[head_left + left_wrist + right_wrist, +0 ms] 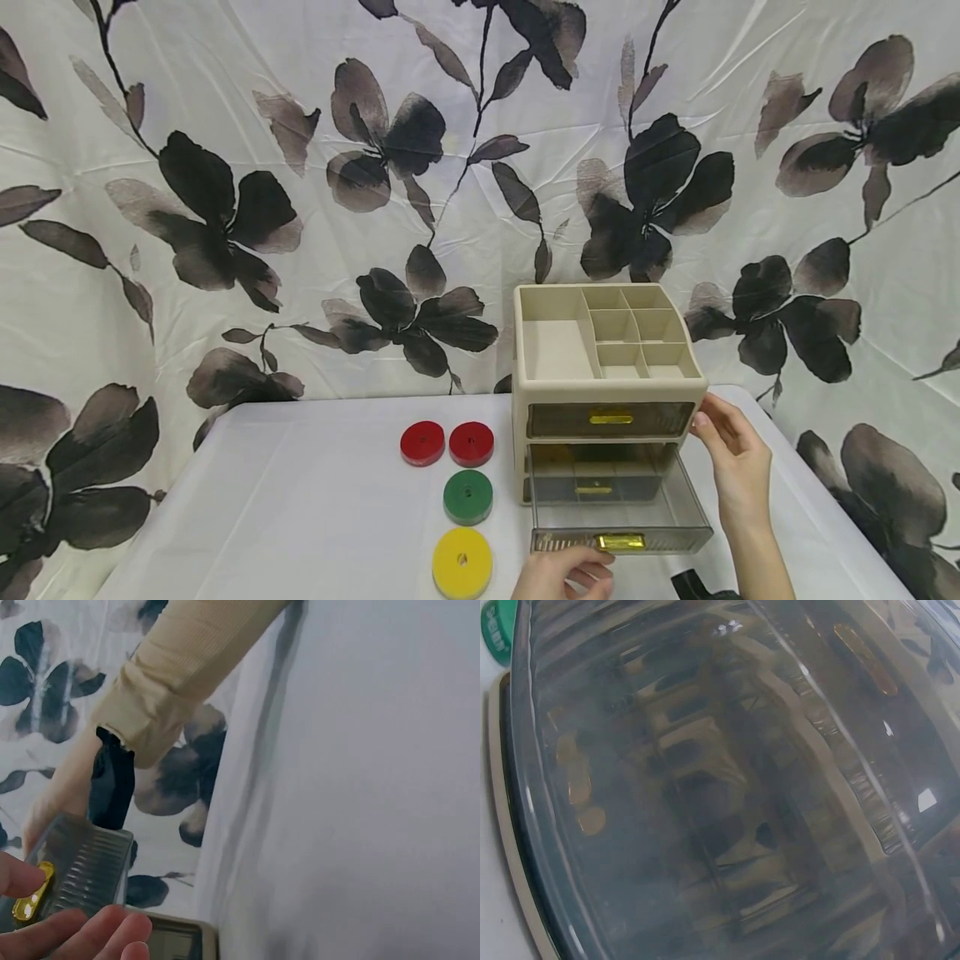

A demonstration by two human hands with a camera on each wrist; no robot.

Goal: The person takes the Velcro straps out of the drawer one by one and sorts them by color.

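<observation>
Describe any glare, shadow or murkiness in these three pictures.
Head view: bright, shine on the nearest gold handle; left wrist: dimmer, soft shading low on the white cloth; right wrist: white glints and murky, overlapping layers across the see-through drawer.

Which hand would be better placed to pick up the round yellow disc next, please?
Probably the left hand: it's near the yellow disc, by the gold handle of the open transparent drawer, while the right hand is farther off, beside the cream drawer organizer.
</observation>
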